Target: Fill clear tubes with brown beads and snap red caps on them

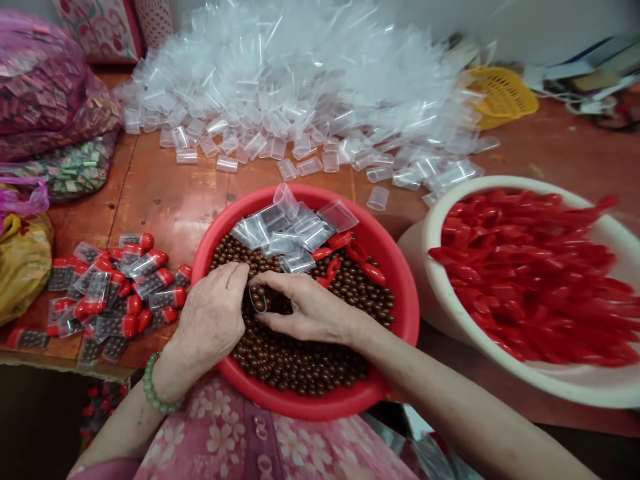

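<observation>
A small clear plastic case (259,299) with brown balls in its mouth is gripped between the thumb and fingers of my right hand (305,303). My left hand (215,313) is curled closed right beside it, its fingertips hidden, so what it holds does not show. Both hands are over a red basin (407,300) filled with shiny brown balls (305,367). On the balls, toward the back, lie several empty clear cases (285,230) and a few red plastic caps (357,252).
A white tub (434,267) of red caps (540,280) stands right. Filled cases with red ends (115,287) lie left. Behind is a large heap of clear cases (300,87), with a yellow basket (505,97) beside it. Bags (45,80) sit far left on the wooden table (145,173).
</observation>
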A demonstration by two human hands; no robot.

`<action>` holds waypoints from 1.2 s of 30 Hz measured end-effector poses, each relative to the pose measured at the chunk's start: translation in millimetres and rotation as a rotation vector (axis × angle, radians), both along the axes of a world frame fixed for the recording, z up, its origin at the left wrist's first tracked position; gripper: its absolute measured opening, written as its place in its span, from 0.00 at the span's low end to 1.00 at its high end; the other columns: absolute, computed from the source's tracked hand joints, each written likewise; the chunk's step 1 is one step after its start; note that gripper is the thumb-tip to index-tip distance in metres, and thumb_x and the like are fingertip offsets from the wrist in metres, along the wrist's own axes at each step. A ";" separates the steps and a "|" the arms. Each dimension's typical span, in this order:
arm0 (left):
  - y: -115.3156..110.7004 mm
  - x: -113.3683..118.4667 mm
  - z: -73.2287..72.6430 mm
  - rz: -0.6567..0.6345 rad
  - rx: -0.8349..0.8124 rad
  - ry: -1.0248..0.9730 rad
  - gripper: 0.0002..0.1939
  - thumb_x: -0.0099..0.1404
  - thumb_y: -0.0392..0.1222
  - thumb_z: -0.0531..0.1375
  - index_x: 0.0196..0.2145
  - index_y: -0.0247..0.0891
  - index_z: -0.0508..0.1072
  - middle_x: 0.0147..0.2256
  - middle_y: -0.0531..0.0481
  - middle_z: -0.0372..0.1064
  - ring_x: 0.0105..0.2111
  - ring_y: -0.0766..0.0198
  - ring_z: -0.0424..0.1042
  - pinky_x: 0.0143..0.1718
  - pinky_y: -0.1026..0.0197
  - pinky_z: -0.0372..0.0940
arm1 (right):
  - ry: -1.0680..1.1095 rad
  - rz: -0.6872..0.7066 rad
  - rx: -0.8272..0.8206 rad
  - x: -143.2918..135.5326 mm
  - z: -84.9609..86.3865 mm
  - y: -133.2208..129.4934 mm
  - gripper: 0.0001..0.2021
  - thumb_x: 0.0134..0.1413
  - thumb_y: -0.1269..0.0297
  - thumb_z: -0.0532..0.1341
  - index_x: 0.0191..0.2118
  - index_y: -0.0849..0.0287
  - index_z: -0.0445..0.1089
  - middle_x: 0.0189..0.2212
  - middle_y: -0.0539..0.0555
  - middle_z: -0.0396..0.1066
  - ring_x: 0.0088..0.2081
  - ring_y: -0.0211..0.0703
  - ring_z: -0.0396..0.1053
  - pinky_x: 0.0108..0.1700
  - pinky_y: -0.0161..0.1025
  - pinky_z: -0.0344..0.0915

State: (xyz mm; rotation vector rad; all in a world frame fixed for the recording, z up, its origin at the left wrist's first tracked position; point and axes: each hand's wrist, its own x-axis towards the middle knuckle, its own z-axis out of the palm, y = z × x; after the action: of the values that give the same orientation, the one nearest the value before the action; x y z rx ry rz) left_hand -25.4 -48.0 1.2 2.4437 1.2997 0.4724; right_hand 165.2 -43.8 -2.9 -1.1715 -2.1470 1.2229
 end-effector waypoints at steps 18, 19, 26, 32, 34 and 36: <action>2.2 12.2 12.9 -0.072 -0.797 -0.665 0.27 0.63 0.31 0.53 0.60 0.37 0.59 0.59 0.41 0.64 0.59 0.56 0.65 0.62 0.48 0.59 | 0.149 -0.048 0.176 17.0 17.2 -6.3 0.16 0.52 0.73 0.61 0.48 0.60 0.68 0.40 0.55 0.75 0.39 0.41 0.73 0.43 0.39 0.69; 2.7 13.2 12.7 -0.081 -0.824 -0.684 0.28 0.62 0.30 0.53 0.60 0.37 0.59 0.59 0.41 0.64 0.59 0.56 0.66 0.62 0.48 0.59 | 0.156 -0.047 0.193 17.2 16.5 -6.4 0.17 0.52 0.73 0.61 0.49 0.60 0.68 0.41 0.56 0.75 0.39 0.41 0.73 0.44 0.39 0.69; 3.2 13.9 3.7 -0.092 -0.868 -0.752 0.29 0.59 0.29 0.57 0.59 0.36 0.62 0.56 0.44 0.68 0.53 0.58 0.70 0.59 0.53 0.62 | 0.180 -0.020 0.232 20.1 17.9 -7.0 0.18 0.56 0.69 0.61 0.53 0.59 0.68 0.45 0.59 0.72 0.46 0.43 0.71 0.49 0.44 0.69; 2.2 11.0 6.5 -0.106 -0.792 -0.626 0.17 0.64 0.35 0.58 0.51 0.35 0.71 0.45 0.48 0.75 0.44 0.59 0.73 0.49 0.57 0.66 | 0.127 -0.063 0.160 22.9 17.2 -11.0 0.21 0.58 0.66 0.61 0.57 0.58 0.67 0.47 0.59 0.76 0.46 0.46 0.75 0.48 0.43 0.70; 2.0 10.8 6.2 -0.109 -0.769 -0.601 0.15 0.64 0.37 0.58 0.49 0.35 0.72 0.43 0.48 0.76 0.42 0.59 0.74 0.47 0.58 0.66 | 0.149 -0.072 0.175 22.0 16.6 -11.3 0.20 0.58 0.67 0.62 0.56 0.58 0.68 0.48 0.58 0.76 0.47 0.46 0.75 0.50 0.43 0.70; 2.3 11.0 3.7 -0.117 -0.737 -0.607 0.16 0.65 0.36 0.57 0.50 0.35 0.72 0.45 0.48 0.75 0.43 0.59 0.73 0.48 0.58 0.65 | 0.177 -0.067 0.197 20.8 16.4 -10.6 0.18 0.58 0.68 0.62 0.54 0.57 0.70 0.46 0.57 0.77 0.45 0.44 0.75 0.49 0.41 0.71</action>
State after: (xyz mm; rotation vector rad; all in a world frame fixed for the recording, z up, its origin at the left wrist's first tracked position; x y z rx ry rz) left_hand -14.4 -45.7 4.8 1.5781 0.8524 0.5262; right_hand 186.1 -54.4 13.5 -1.0048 -2.0276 1.0194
